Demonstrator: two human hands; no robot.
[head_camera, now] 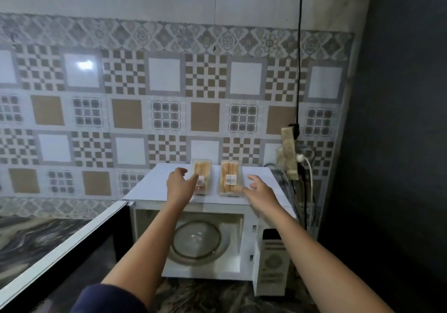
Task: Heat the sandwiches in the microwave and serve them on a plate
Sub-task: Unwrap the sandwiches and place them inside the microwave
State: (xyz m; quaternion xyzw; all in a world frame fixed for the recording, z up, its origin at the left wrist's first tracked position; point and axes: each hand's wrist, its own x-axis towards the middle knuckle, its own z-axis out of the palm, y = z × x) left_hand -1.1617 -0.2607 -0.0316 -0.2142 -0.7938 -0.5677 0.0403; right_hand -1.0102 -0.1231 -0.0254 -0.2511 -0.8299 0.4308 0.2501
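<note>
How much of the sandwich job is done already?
Done: the door is open. In hand: both hands reach for the packs on top of the microwave, left hand at the left pack, right hand by the right pack. Left: heating and serving; the turntable is bare.

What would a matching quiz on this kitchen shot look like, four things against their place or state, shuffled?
1 microwave door
2 glass turntable
3 left sandwich pack
4 right hand

A inside the cavity
B swung open leftward
C open, reaching toward the barcoded pack
D on the microwave top, by the left hand

Pairs: 1-B, 2-A, 3-D, 4-C
</note>
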